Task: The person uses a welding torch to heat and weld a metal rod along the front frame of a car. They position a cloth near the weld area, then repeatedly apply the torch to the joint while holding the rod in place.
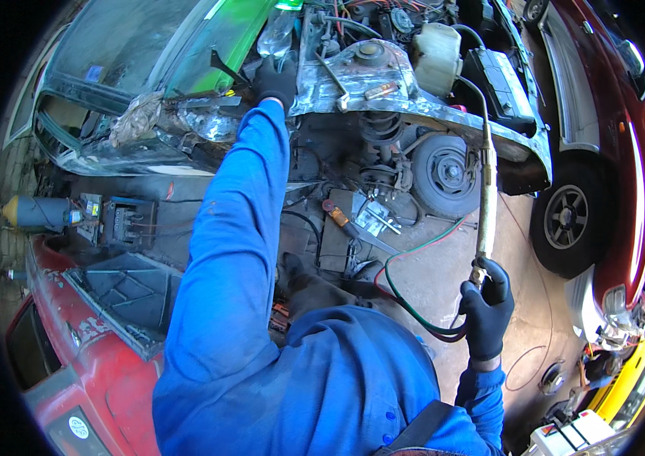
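My left hand (275, 80), in a black glove, reaches to the far edge of the car body. Its fingers close around the near end of a clear plastic bottle (277, 36) beside the green pillar. My right hand (487, 310), also gloved, grips the lower end of a gas torch (487, 205). The torch points away from me, and its thin bent neck reaches over the fender edge by the engine bay. No flame shows at its tip. Green and red hoses (391, 277) hang from its lower end. On the bare-metal fender (322, 83) rests a bent metal tool (331, 80).
A car battery (503, 85) and white reservoir (436, 57) sit in the engine bay. A loose wheel (446, 175) leans below the fender. An angle grinder (340, 219) lies on the floor. Red car bodies (102, 357) stand left and right. A gas cylinder (37, 212) is at far left.
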Motion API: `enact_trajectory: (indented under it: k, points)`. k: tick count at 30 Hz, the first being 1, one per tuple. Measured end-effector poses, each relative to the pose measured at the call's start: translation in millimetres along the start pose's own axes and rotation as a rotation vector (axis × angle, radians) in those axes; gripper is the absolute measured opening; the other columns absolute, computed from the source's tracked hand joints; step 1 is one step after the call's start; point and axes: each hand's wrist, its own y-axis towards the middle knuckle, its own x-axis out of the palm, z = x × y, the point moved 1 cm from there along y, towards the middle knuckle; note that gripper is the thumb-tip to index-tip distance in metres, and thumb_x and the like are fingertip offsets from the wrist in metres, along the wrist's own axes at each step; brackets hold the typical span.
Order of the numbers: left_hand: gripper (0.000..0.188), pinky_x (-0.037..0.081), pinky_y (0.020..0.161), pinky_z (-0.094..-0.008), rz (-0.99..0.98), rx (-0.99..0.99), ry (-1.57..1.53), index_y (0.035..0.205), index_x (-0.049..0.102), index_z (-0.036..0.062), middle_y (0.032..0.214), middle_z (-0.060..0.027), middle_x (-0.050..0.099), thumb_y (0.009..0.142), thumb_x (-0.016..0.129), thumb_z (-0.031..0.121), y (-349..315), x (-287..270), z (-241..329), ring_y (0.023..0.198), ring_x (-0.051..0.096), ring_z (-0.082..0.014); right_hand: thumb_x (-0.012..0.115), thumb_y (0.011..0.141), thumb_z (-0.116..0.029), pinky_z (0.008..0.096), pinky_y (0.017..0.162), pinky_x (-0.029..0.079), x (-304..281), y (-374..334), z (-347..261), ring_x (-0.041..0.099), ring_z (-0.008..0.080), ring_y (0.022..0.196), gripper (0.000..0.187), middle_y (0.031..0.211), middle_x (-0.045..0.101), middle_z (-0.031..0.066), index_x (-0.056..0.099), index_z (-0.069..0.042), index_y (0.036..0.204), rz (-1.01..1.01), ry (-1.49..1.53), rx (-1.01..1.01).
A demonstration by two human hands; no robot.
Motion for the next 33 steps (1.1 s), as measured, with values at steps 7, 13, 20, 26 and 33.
enact_trajectory:
  k: [7, 13, 20, 26, 33]
  points:
    - [0.068, 0.044, 0.118, -0.0532, 0.062, 0.194, 0.296, 0.149, 0.06, 0.0097, 0.149, -0.0231, 0.061, 0.097, 0.063, 0.052, -33.3, -36.6, 57.2, 0.139, 0.057, -0.043, 0.071, 0.091, 0.004, 0.0223, 0.055, 0.049, 0.1, -6.1, -1.5, 0.058, 0.009, 0.08, 0.048, 0.109, 0.059, 0.0048, 0.065, 0.002, 0.139, -0.021, -0.061, -0.037]
    - [0.048, 0.043, 0.115, -0.052, 0.029, 0.776, 0.079, 0.135, 0.067, 0.0114, 0.138, -0.0168, 0.065, 0.095, 0.072, 0.038, -105.7, -20.5, 120.5, 0.134, 0.057, -0.0395, 0.075, 0.094, -0.002, 0.0214, 0.06, 0.047, 9.6, -7.1, -2.0, 0.056, 0.0081, 0.079, 0.046, 0.106, 0.059, 0.0031, 0.066, -0.001, 0.139, -0.091, -0.083, -0.124]
    - [0.04, 0.045, 0.109, -0.053, 0.098, 0.706, -0.067, 0.128, 0.071, 0.0095, 0.131, -0.019, 0.067, 0.093, 0.074, 0.029, -152.3, -14.7, 123.4, 0.125, 0.06, -0.041, 0.08, 0.096, -0.013, 0.0225, 0.068, 0.049, 11.8, -14.0, -8.7, 0.057, 0.0092, 0.083, 0.043, 0.107, 0.059, 0.0034, 0.067, -0.001, 0.136, -0.131, -0.079, -0.178]
    - [0.033, 0.05, 0.101, -0.0543, 0.254, 0.52, 0.006, 0.122, 0.072, 0.0073, 0.119, -0.0223, 0.07, 0.094, 0.069, 0.025, -106.4, -46.0, 80.1, 0.115, 0.064, -0.0445, 0.08, 0.095, -0.011, 0.0252, 0.074, 0.051, 0.2, -24.8, -7.5, 0.059, 0.0107, 0.088, 0.041, 0.109, 0.06, 0.0042, 0.068, -0.001, 0.133, -0.127, -0.061, -0.141]
    - [0.024, 0.053, 0.095, -0.0554, -0.017, 0.504, 0.071, 0.107, 0.075, 0.0081, 0.114, -0.0221, 0.074, 0.097, 0.066, 0.028, -76.3, -65.3, 99.2, 0.109, 0.067, -0.0458, 0.079, 0.093, -0.006, 0.0252, 0.075, 0.051, -5.8, -29.2, -3.9, 0.06, 0.0112, 0.089, 0.04, 0.11, 0.061, 0.0045, 0.069, -0.002, 0.131, -0.129, -0.044, -0.055]
